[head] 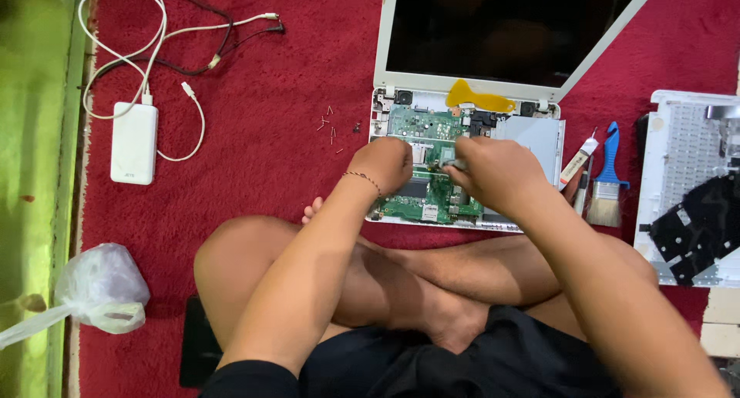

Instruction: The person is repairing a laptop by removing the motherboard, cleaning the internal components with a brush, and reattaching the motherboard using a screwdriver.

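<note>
Two bare hands work over an opened white laptop (539,128) lying on a red carpet (270,136), seen from the head camera looking down past crossed bare legs. The left hand (385,165) rests curled on the green circuit board (428,198) near the laptop's left edge, fingers folded under so that whether they hold anything cannot be told. The right hand (497,171) sits just beside it, fingers pinched closed around a small metal tool (451,165) (only its tip shows) that touches the board's middle. A yellow plastic pry tool (478,97) lies along the laptop's hinge edge, below the dark screen.

Loose small screws (331,124) are scattered on the carpet just left of the laptop. Toward the carpet's left edge lies a white power bank (133,142) with white cables (123,28). A blue-handled brush (609,182) lies just right of the laptop, and the detached white keyboard cover (694,151) sits at the right edge. A crumpled plastic bag (100,286) lies near the lower left corner.
</note>
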